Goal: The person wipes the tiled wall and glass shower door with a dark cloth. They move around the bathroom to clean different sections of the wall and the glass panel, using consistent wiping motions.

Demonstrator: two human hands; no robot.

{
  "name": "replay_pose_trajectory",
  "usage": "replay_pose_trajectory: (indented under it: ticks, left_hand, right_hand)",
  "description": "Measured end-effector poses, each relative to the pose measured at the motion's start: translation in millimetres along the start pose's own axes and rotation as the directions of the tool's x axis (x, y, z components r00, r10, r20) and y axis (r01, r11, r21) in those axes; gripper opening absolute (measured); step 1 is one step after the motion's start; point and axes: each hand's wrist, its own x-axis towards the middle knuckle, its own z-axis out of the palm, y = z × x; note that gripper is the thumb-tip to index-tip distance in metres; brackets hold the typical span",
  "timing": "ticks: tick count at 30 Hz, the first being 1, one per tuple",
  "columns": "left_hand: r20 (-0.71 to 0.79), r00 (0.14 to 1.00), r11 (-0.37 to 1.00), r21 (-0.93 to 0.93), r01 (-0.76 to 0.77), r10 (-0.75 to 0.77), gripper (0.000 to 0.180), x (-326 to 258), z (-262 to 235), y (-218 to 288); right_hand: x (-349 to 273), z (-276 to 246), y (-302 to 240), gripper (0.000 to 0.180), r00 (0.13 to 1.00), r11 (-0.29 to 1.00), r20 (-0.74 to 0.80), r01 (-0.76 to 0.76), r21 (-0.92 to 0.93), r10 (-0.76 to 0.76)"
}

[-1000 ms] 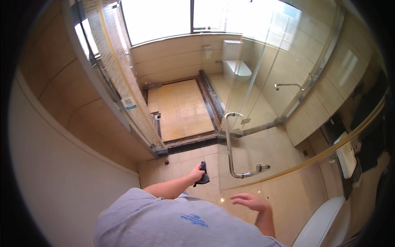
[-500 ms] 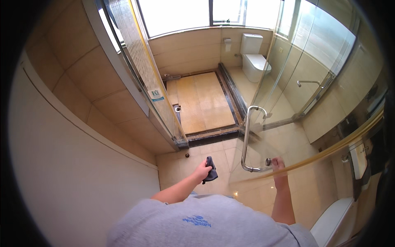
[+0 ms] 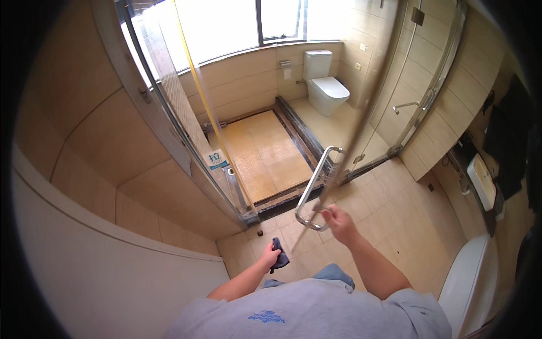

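Observation:
My left hand [image 3: 267,259] is closed around a dark grey cloth [image 3: 279,257], held low in front of my shirt. A glass shower door [image 3: 370,104] stands nearly edge-on before me. On its left side is a bent metal handle [image 3: 307,189]. My right hand [image 3: 340,224] is closed at the door, beside the lower end of that handle. Its fingertips meet the hardware there, and the exact part they grip is partly hidden.
Beyond a dark stone kerb [image 3: 274,212] lies the tiled shower floor [image 3: 262,155]. A white toilet [image 3: 326,85] stands at the back. Fixed glass with a yellow edge strip [image 3: 217,133] is at left, a white basin [image 3: 481,182] at right. A small dark round object [image 3: 260,233] lies on the floor.
The glass door has swung left, from spread out on the right to almost edge-on. My right hand has moved left with it. My left hand still holds the cloth, slightly lower.

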Motion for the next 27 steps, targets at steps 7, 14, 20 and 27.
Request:
replay_pose_trajectory:
  ticks: [7,14,20,27]
  left_hand:
    - [-0.02,1.0,0.995,-0.1,-0.004,0.002,0.046,19.6,-34.8,24.2]
    - [-0.119,0.983,0.945,-0.279,-0.169,0.141,0.043,38.5,-22.3,84.5]
    - [-0.24,0.957,0.872,-0.417,-0.254,0.164,0.044,43.5,25.3,168.7]
    - [-0.372,0.911,0.842,-0.421,-0.337,0.178,0.081,93.0,65.8,203.7]
  right_hand:
    - [94.5,93.4,-41.8,0.043,0.989,0.99,0.063,0.138,-0.039,-0.136]
    - [187.9,127.6,-64.3,0.037,0.927,0.985,0.338,0.138,0.102,-0.164]
    - [223.4,124.2,1.8,0.041,0.873,0.902,0.309,0.272,0.334,-0.377]
    - [280.3,95.6,46.5,0.058,0.899,0.92,0.198,0.369,0.135,-0.39]
